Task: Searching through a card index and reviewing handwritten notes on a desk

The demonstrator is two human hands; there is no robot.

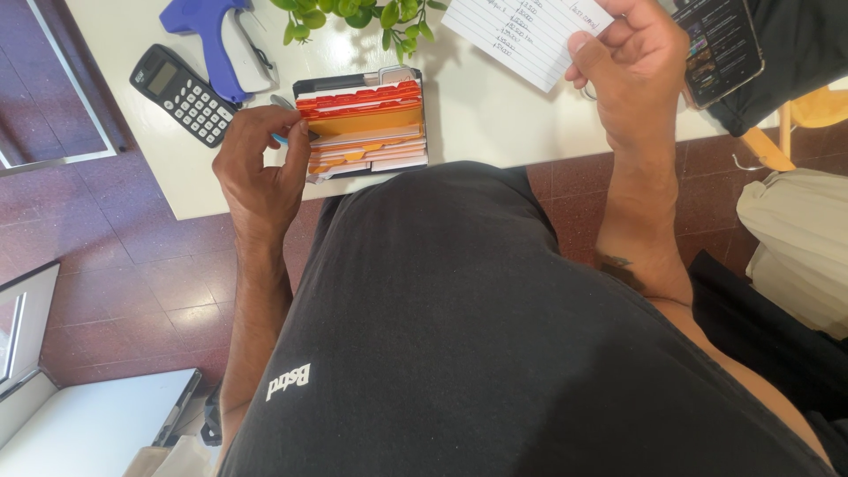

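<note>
Black shirt (pixel 495 336) fills the foreground. Beyond it, the left hand (pixel 261 163) curls its fingers together, pinching a thin blue-tipped pen (pixel 284 132) just beside the card file box (pixel 364 124) with orange dividers on the white table (pixel 477 115). Fingers of the right hand (pixel 632 75) close on a lined index card (pixel 526 31), thumb pressed on its edge.

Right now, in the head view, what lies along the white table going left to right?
Black calculator → blue tool → left hand → index card box with orange dividers → lined paper card → right hand → phone.
</note>
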